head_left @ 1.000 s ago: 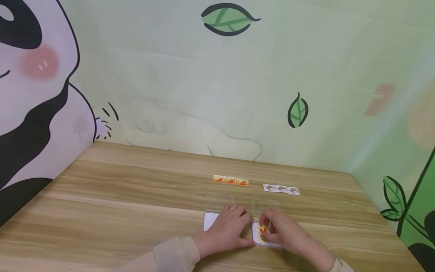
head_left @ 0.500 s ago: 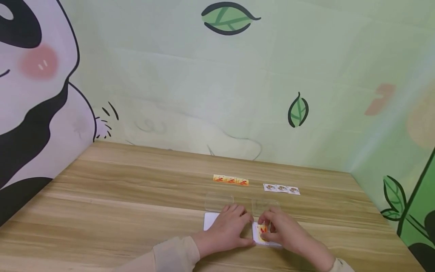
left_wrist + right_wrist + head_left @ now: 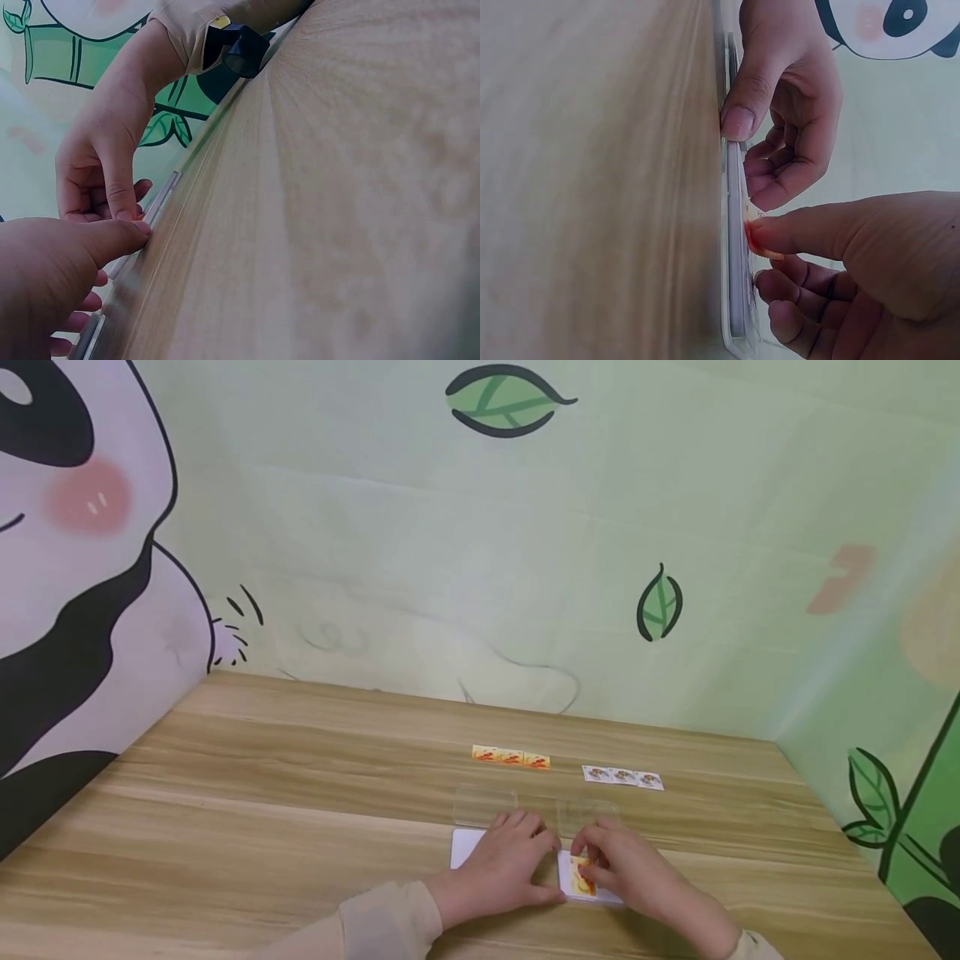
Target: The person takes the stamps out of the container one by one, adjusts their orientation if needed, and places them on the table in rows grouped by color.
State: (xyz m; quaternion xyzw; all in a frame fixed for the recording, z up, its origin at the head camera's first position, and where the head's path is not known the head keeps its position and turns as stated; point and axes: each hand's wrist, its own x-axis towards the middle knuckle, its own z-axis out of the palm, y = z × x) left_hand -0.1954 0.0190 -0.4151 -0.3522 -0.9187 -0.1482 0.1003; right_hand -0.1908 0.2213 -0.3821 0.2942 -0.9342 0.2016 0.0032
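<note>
A stack of white cards lies in a shallow clear plastic box near the table's front. On it is a small orange-and-yellow picture card. My right hand pinches this card, thumb on its printed face; in the right wrist view its lower edge bows outward. My left hand grips the box's left edge, thumb at the near corner and a fingertip at the far one. Partly hidden under the left hand lies a second white stack.
Two clear plastic lids lie just behind the boxes. Farther back are a row of three orange picture cards and a row of three white picture cards. A printed backdrop stands along the wooden table's far edge.
My right thumb has shifted slightly up and over the orange card, which sits a little farther right on the white stack. The left hand keeps its place.
</note>
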